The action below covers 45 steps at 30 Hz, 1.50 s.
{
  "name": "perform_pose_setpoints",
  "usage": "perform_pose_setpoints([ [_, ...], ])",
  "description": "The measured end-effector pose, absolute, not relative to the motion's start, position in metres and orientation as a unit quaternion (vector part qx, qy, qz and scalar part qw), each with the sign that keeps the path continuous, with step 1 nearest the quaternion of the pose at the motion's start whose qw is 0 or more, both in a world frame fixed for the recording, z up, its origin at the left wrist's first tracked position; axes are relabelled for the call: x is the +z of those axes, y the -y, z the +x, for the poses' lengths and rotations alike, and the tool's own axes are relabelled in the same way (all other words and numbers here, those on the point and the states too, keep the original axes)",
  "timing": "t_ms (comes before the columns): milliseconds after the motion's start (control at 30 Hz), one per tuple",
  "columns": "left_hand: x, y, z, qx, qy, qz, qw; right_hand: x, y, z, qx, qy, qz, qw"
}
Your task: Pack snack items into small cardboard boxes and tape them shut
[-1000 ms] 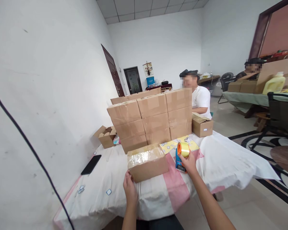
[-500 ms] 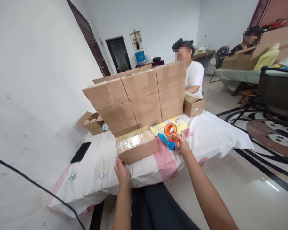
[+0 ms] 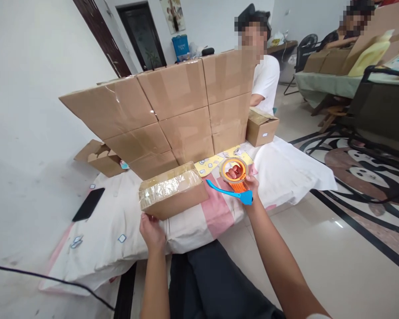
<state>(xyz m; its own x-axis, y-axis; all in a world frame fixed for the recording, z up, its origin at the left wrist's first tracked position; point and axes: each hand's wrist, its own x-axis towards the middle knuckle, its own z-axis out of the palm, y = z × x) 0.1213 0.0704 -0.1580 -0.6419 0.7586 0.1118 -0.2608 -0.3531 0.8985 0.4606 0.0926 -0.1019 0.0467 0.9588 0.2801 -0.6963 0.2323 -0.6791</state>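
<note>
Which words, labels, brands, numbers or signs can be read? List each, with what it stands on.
None can be read for certain.
Blue container: pale lettering, too small and blurred.
White label on the small carton at right: too small.
White bag at the back: yellow marks, too blurred.

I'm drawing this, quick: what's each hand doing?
Left hand: touching the front taped box; can't tell if gripping.
Right hand: closed, holding the tape dispenser.
</note>
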Motion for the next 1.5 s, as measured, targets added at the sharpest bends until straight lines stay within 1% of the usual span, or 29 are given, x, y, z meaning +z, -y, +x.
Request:
perform_pose_setpoints([
  [133,-0.158,-0.072,0.121,0.782,-0.467,0.265,0.319,-0.112,-0.093,0.466,0.545,0.354,-0.276,0.708],
  [267,-0.158,-0.071,0.122,0.778,-0.468,0.278,0.314,-0.122,-0.094,0.471,0.538,0.350,-0.325,0.695],
  [400,-0.153,-0.064,0.124,0.785,-0.468,0.293,0.282,-0.122,-0.093,0.470,0.542,0.356,-0.320,0.690],
  [567,-0.148,-0.056,0.127,0.789,-0.503,0.308,0.170,-0.120,-0.094,0.464,0.516,0.354,-0.341,0.702],
  [633,-0.146,-0.055,0.127,0.788,-0.508,0.304,0.166,-0.121,-0.096,0.462,0.521,0.341,-0.358,0.696],
  [733,-0.145,-0.055,0.128,0.804,-0.486,0.286,0.188,-0.122,-0.102,0.460,0.528,0.333,-0.383,0.681],
  [833,-0.145,-0.055,0.128,0.816,-0.467,0.284,0.187,-0.124,-0.107,0.458,0.508,0.327,-0.397,0.691],
  [967,-0.148,-0.053,0.130,0.814,-0.474,0.297,0.158,-0.123,-0.107,0.452,0.482,0.307,-0.415,0.708],
  [1100,-0.149,-0.051,0.131,0.798,-0.489,0.328,0.129,-0.121,-0.101,0.446,0.492,0.318,-0.414,0.697],
  [1233,-0.151,-0.048,0.132,0.783,-0.487,0.383,0.057,-0.125,-0.098,0.446,0.495,0.333,-0.414,0.688],
  [1300,-0.154,-0.043,0.137,0.769,-0.488,0.412,0.040,-0.128,-0.099,0.447,0.488,0.337,-0.419,0.687],
  [1400,-0.157,-0.030,0.158,0.722,-0.484,0.491,0.065,-0.131,-0.102,0.447,0.474,0.348,-0.427,0.687],
  [1500,-0.152,-0.020,0.195,0.644,-0.453,0.605,0.121,-0.131,-0.104,0.446,0.461,0.371,-0.435,0.679],
])
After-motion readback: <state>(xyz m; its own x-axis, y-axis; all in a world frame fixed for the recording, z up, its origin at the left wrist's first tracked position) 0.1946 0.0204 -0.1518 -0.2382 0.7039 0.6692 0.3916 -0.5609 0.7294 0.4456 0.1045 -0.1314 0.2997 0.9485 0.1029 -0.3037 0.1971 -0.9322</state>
